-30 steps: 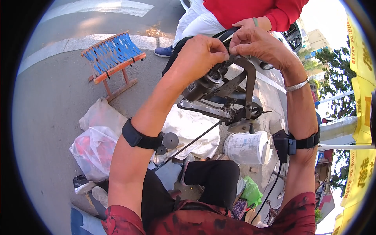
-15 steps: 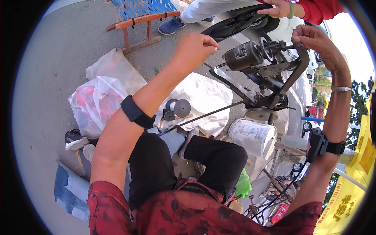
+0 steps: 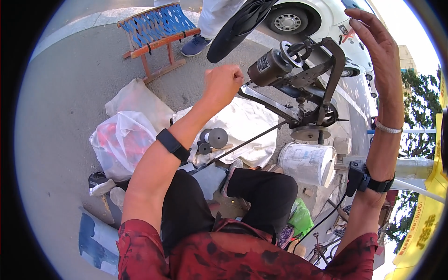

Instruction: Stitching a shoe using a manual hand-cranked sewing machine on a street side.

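A black, hand-cranked shoe-repair sewing machine (image 3: 269, 70) stands in front of me, with a spool-like cylinder and a white-rimmed wheel at its upper end. My left hand (image 3: 225, 83) is closed beside the machine's left arm, its fingers pinched together; what they hold, if anything, is hidden. Up at the right, my right hand (image 3: 377, 49) is open with fingers stretched out, apart from the machine's curved head. A dark round plate (image 3: 310, 133) with a short handle sits low on the machine.
Thread spools (image 3: 217, 138) lie on a white cloth (image 3: 254, 122). A dirty white bucket (image 3: 305, 163) stands below the machine. Plastic bags (image 3: 122, 140) lie left. Further off are a folding stool (image 3: 163, 41), a person's shoe (image 3: 196, 45), a black item (image 3: 238, 30) and a white vehicle (image 3: 317, 14).
My right hand has left the machine's head, opening and rising to the right. My left hand has moved lower and left, still closed. The other person's hand has gone from view.
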`<act>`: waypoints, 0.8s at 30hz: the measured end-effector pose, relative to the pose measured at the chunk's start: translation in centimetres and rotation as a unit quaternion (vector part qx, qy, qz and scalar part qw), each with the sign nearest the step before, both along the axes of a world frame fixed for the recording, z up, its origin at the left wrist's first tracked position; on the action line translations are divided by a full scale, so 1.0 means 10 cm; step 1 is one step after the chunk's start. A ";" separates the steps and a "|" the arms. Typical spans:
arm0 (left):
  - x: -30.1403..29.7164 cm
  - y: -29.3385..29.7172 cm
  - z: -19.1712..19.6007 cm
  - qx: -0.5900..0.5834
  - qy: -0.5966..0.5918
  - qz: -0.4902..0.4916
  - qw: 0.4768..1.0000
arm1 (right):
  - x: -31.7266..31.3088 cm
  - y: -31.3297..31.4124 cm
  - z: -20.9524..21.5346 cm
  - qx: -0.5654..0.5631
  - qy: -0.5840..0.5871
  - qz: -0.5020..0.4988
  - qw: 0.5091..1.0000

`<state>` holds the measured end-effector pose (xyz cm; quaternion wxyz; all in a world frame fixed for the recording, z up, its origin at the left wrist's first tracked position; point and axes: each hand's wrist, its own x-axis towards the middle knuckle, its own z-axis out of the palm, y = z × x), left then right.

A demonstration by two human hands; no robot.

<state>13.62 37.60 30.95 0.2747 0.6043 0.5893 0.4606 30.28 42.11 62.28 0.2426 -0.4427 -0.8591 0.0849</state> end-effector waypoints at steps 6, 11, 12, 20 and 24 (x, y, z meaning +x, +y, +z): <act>-0.17 -0.31 0.05 0.002 0.167 -0.007 0.986 | 0.08 -1.52 -0.32 -0.162 0.070 0.334 0.926; 0.06 -0.51 0.21 -0.039 0.218 -0.007 0.975 | -0.05 -2.27 -0.50 -0.086 0.119 0.564 0.813; 0.08 -0.54 0.24 -0.035 0.213 -0.011 0.976 | -0.14 -2.34 -0.63 -0.056 0.199 0.549 0.810; -0.02 -0.77 0.37 0.014 0.269 -0.044 0.962 | 0.41 -1.95 -1.02 -0.214 0.378 0.434 0.790; 0.04 -0.92 0.49 -0.003 0.194 -0.067 0.979 | 0.21 -1.32 -1.97 -0.406 0.313 -0.001 0.859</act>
